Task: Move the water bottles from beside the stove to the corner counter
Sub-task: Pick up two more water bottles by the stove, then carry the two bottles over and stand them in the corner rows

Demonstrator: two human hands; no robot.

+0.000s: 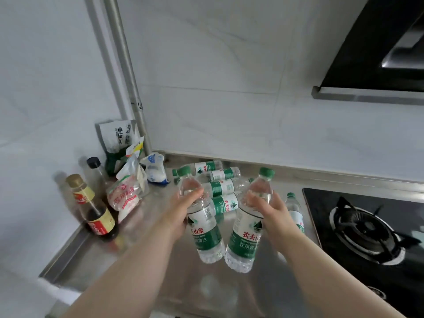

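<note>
Weight matters: left bottle (204, 228) & right bottle (244, 235) look prob full, thin slick plastic. Left hand (183, 210), right hand (274, 210) each curl round 1 above label, left of stove (367, 228).

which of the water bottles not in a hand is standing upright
The bottle next to the stove, just behind the right hand. The other loose bottles lie on their sides further back.
</note>
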